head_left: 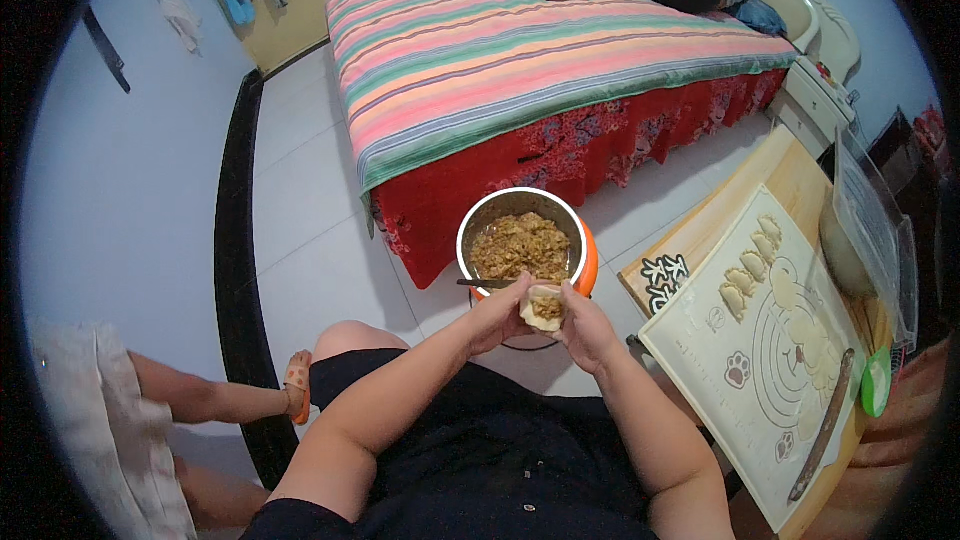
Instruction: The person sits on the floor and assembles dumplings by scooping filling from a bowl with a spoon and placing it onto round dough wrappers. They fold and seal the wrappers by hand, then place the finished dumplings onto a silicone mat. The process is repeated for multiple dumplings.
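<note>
Between both hands, over my lap, is a round dumpling wrapper (535, 321) with a lump of brown minced filling (547, 308) on it. My left hand (497, 316) closes on the wrapper's left edge. On its right edge are the closed fingers of my right hand (588, 328). A thin dark utensil (484, 283) lies across the near rim of the pot, by my left fingertips; its kind and whether my hand touches it are hard to tell. Just beyond the hands stands a steel pot (464, 240) with an orange outside, holding more minced filling (522, 245).
At right, a wooden table (640, 275) bears a pastry mat (715, 375) with several folded dumplings (738, 285), flat wrappers (806, 332), a rolling pin (825, 425) and a green utensil (877, 383). A striped bed (480, 60) with a person lying stands ahead; another person's leg (215, 400) is at left.
</note>
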Available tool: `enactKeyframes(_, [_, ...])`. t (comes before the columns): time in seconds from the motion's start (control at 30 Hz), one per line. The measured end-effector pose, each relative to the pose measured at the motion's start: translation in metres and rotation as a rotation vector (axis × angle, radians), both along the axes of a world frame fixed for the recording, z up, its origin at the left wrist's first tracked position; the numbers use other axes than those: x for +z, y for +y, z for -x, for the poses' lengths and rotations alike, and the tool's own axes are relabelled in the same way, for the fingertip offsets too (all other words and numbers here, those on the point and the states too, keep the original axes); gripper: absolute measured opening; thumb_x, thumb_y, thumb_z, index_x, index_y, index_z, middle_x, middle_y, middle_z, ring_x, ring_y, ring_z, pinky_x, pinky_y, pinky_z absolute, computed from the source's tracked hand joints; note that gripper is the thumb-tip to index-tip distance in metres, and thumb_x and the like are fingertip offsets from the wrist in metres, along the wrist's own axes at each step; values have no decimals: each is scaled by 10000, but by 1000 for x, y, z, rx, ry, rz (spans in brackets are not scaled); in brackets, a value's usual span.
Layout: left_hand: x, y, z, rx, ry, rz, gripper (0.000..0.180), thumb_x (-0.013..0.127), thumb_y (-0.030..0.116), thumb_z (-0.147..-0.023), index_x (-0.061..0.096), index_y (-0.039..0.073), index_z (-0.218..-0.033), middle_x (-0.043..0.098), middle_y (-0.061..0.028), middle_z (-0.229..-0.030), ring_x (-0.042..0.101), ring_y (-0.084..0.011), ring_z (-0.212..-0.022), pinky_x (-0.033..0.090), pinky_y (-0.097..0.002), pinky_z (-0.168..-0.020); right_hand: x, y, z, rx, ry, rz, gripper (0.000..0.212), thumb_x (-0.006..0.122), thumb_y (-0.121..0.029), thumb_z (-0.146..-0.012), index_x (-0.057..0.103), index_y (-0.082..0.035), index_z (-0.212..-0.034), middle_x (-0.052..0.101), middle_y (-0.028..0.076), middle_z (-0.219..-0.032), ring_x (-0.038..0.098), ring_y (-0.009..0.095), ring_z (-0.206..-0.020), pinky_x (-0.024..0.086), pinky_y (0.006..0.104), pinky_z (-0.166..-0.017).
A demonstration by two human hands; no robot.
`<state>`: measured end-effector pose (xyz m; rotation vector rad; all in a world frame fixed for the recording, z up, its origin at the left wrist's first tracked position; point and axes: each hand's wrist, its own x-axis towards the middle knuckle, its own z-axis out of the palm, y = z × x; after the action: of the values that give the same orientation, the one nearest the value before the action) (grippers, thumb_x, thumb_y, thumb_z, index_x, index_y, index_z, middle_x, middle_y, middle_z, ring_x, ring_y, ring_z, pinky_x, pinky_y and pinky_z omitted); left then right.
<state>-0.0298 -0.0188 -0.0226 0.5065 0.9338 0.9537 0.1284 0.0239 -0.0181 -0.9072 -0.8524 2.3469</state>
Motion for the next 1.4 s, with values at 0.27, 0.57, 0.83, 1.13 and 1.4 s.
enactKeyframes(0.27, [1, 6, -6, -16, -91, 113, 411, 320, 427, -956, 440, 127, -1210, 524, -38, -1156, 562, -177, -1010, 508, -355, -797, 18, 0, 0, 140, -237, -202, 447, 392, -359, -949, 411, -64, -1284, 491, 86, -1195, 551, 185, -970, 521, 333, -754])
enactKeyframes(0.57, [7, 6, 5, 174, -285, 98, 400, 345, 344, -963, 423, 73, -1247, 514, -95, -1202, 551, -208, -1066, 488, -366, -896, 20, 3, -2, 46, -232, -358, 532, 430, -317, -940, 243, -96, -1386, 376, 89, -1319, 581, 172, -937, 505, 283, -742])
enactKeyframes(0.83, [12, 13, 9, 321, -493, -57, 410, 334, 308, -969, 382, 7, -1243, 516, -161, -1175, 550, -250, -1061, 489, -380, -887, 13, 4, -5, -120, -219, -482, 426, 432, -248, -941, 357, -58, -1315, 459, 89, -1222, 605, 176, -880, 493, 259, -702])
enactKeyframes(1.13, [28, 21, 12, 433, -556, -146, 383, 323, 250, -969, 390, -21, -1232, 529, -188, -1156, 562, -278, -1038, 490, -384, -885, 4, 8, -8, -174, -196, -523, 382, 472, -205, -923, 425, -13, -1250, 504, 98, -1181, 605, 174, -877, 485, 247, -678])
enactKeyframes(1.4, [78, 14, 11, 356, -568, -187, 387, 332, 271, -964, 412, -7, -1222, 536, -177, -1158, 541, -261, -1079, 468, -400, -910, 13, 2, -7, -283, -320, -934, 332, 565, -80, -851, 502, -7, -1168, 562, 103, -1084, 605, 175, -862, 490, 277, -719])
